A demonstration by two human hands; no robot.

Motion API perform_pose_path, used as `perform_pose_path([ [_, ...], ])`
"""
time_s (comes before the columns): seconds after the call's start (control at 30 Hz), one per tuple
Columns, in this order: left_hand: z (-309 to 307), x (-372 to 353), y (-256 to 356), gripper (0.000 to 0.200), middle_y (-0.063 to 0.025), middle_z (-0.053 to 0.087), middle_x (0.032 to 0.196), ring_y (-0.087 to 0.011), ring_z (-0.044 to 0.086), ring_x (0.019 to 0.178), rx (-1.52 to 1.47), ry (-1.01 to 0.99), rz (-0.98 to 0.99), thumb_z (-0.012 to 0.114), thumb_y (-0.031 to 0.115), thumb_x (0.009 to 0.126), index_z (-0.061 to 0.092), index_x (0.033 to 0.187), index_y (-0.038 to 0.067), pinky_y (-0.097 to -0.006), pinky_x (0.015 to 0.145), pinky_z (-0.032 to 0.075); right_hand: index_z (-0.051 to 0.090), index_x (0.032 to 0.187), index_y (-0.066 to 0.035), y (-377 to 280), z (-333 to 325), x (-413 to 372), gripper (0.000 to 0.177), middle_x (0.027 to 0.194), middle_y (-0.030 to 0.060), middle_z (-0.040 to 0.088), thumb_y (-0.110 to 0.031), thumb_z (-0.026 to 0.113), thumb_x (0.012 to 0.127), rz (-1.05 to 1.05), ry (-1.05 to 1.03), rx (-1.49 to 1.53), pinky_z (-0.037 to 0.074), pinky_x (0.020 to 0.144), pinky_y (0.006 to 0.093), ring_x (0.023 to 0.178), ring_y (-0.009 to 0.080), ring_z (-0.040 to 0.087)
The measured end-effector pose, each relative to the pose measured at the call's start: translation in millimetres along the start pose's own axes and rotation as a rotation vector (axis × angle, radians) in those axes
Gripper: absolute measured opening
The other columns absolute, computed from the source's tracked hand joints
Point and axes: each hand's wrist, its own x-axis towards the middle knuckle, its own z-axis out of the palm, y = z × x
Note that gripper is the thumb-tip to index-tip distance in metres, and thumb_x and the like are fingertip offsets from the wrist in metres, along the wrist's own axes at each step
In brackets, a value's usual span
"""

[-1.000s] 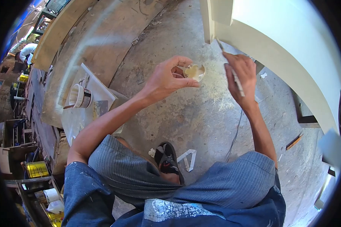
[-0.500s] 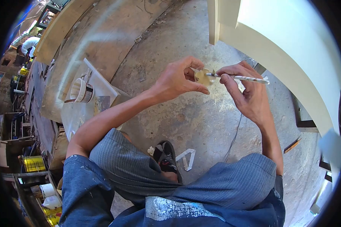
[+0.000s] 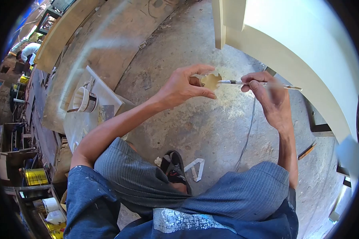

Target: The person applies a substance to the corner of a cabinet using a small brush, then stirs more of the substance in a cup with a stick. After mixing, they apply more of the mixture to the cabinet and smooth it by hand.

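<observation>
My left hand [image 3: 184,84] holds a small pale yellowish round piece [image 3: 211,81] between thumb and fingers, above the concrete floor. My right hand [image 3: 269,93] grips a thin paint-marked brush [image 3: 233,82] near its middle. The brush lies roughly level, and its tip points left at the round piece, at or very near its right edge; whether they touch is hard to tell.
A white tub [image 3: 85,99] with a stick stands on a board [image 3: 73,124] at left. A large white curved panel [image 3: 303,55] fills the upper right. On the floor lie a white angular strip [image 3: 199,170], a cable [image 3: 249,135] and a pencil-like stick [image 3: 307,151]. Another person [image 3: 29,51] bends far left.
My right hand has moved right with the brush, which now lies closer to level. My left hand has shifted slightly left with the round piece.
</observation>
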Motion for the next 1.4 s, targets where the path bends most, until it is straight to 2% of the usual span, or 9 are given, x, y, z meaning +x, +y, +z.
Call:
perform_pose_path([
  [0.27, 2, 1, 2, 0.066, -0.0074, 0.066, 0.129, -0.0154, 0.071, 0.106, 0.006, 0.006, -0.047, 0.082, -0.002, 0.087, 0.053, 0.146, 0.001, -0.0297, 0.093, 0.061, 0.076, 0.111, -0.002, 8, -8, -9, 0.021, 0.099, 0.0083, 0.077, -0.018, 0.063, 0.105, -0.014, 0.056, 0.105, 0.058, 0.079, 0.0329, 0.089, 0.0166, 0.073],
  [0.47, 2, 4, -3, 0.064, -0.0074, 0.063, 0.136, -0.0172, 0.071, 0.109, -0.069, -0.013, -0.026, 0.08, -0.004, 0.088, 0.052, 0.145, 0.002, -0.0311, 0.094, 0.062, 0.075, 0.116, -0.004, 19, -4, -19, 0.022, 0.1, 0.0074, 0.077, -0.018, 0.063, 0.106, 0.139, 0.005, 0.266, 0.056, 0.084, 0.0323, 0.093, 0.0143, 0.071],
  [0.57, 0, 5, -6, 0.066, -0.0076, 0.062, 0.137, -0.0179, 0.07, 0.11, -0.059, 0.001, -0.033, 0.08, -0.004, 0.088, 0.051, 0.147, 0.002, -0.032, 0.095, 0.062, 0.075, 0.116, -0.003, 39, -5, -27, 0.022, 0.098, 0.0062, 0.077, -0.018, 0.064, 0.106, 0.223, 0.066, 0.346, 0.054, 0.083, 0.0309, 0.093, 0.013, 0.07],
  [0.67, -3, 5, -9, 0.067, -0.0078, 0.062, 0.137, -0.0184, 0.07, 0.111, -0.052, 0.033, -0.041, 0.081, -0.003, 0.088, 0.05, 0.147, 0.002, -0.0323, 0.096, 0.061, 0.075, 0.115, -0.002, 50, 3, -28, 0.021, 0.098, 0.0051, 0.078, -0.017, 0.064, 0.105, 0.186, 0.216, 0.478, 0.053, 0.082, 0.0296, 0.092, 0.0118, 0.068],
  [0.9, -5, 3, -4, 0.067, -0.0091, 0.06, 0.14, -0.0182, 0.069, 0.112, -0.042, 0.064, -0.053, 0.082, -0.002, 0.088, 0.05, 0.147, 0.0, -0.0315, 0.097, 0.06, 0.075, 0.123, -0.005, 78, 15, 15, 0.033, 0.105, 0.0055, 0.079, -0.028, 0.059, 0.105, 0.174, 0.364, 0.442, 0.054, 0.086, 0.0304, 0.092, 0.0115, 0.064],
  [1.0, -8, 3, -6, 0.067, -0.01, 0.06, 0.14, -0.018, 0.069, 0.113, -0.024, 0.08, -0.059, 0.082, -0.002, 0.088, 0.05, 0.147, 0.0, -0.0312, 0.096, 0.06, 0.076, 0.122, -0.006, 81, 26, 34, 0.031, 0.105, 0.004, 0.079, -0.026, 0.06, 0.105, 0.149, 0.462, 0.47, 0.053, 0.084, 0.0302, 0.09, 0.0107, 0.063],
  [1.2, -11, -2, -7, 0.067, -0.0113, 0.06, 0.141, -0.0176, 0.069, 0.113, -0.013, 0.1, -0.077, 0.082, -0.001, 0.088, 0.05, 0.147, 0.0, -0.0301, 0.097, 0.058, 0.075, 0.125, -0.007, 85, 30, 48, 0.031, 0.105, 0.0018, 0.079, -0.025, 0.061, 0.105, 0.085, 0.488, 0.385, 0.051, 0.078, 0.029, 0.089, 0.0089, 0.059],
  [1.3, -13, -2, -10, 0.067, -0.0117, 0.059, 0.142, -0.0174, 0.069, 0.113, -0.035, 0.1, -0.08, 0.081, -0.001, 0.089, 0.049, 0.148, 0.0, -0.0293, 0.096, 0.057, 0.076, 0.124, -0.008, 81, 33, 51, 0.029, 0.105, 0.0032, 0.079, -0.024, 0.062, 0.105, 0.114, 0.486, 0.393, 0.051, 0.079, 0.03, 0.089, 0.0098, 0.06],
  [1.4, -15, -4, -12, 0.067, -0.0116, 0.059, 0.142, -0.0171, 0.069, 0.112, -0.028, 0.095, -0.081, 0.081, 0.0, 0.09, 0.048, 0.149, 0.0, -0.0288, 0.095, 0.057, 0.077, 0.123, -0.009, 77, 40, 49, 0.026, 0.107, 0.0047, 0.078, -0.022, 0.063, 0.105, 0.027, 0.529, 0.264, 0.052, 0.08, 0.0312, 0.092, 0.012, 0.061],
])
